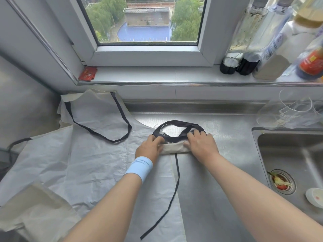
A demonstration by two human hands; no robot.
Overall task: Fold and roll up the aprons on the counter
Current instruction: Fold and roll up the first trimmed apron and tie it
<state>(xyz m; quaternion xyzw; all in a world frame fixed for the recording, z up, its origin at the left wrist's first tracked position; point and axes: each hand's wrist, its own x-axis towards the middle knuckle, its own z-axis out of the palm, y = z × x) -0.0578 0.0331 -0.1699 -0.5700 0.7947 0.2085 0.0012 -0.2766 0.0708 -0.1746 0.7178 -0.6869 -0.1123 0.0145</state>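
A narrow folded strip of pale grey apron (176, 189) is being rolled on the stainless-steel tabletop (232, 145), at the centre of the frame. The rolled cream-coloured end (174, 148) is being pinned down from both sides: the left hand (148, 147), with a light blue wristband (139, 168) at its wrist, is being pressed onto the roll's left end, and the right hand (202, 143) onto its right end. The fingers of both hands are being curled down over the roll and the black neck loop (176, 126), which is being left spread out just beyond the roll; the grip looks like a flat press, not a pinch, though the fingertips are partly hidden.

A black tie strap (174, 189) is being left trailing along the unrolled strip toward the bottom of the frame. A second pale grey apron with black straps (78, 154) is being left spread flat across the left half of the frame, not yet folded.

By the look of it, the rolling step on the first apron is only just being begun. The next move is probably calling for an even turn by both hands toward the lower edge of the frame, with the loose strap being kept from bunching inside.
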